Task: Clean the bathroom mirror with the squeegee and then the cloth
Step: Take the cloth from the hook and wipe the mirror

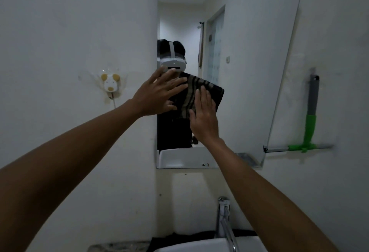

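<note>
The mirror (249,72) hangs on the white wall above the sink. A dark cloth (211,90) with pale stripes lies flat against the glass near the mirror's left edge. My left hand (157,94) presses on the cloth's left part with fingers spread. My right hand (203,116) lies flat on its lower middle, fingers pointing up. The squeegee (310,124), with a grey and green handle and its blade at the bottom, rests against the wall right of the mirror, away from both hands.
A chrome faucet (224,221) and a white sink (199,246) sit directly below my arms. A small dog-shaped wall hook (110,83) is stuck on the wall left of the mirror. The glass reflects a person wearing a headset.
</note>
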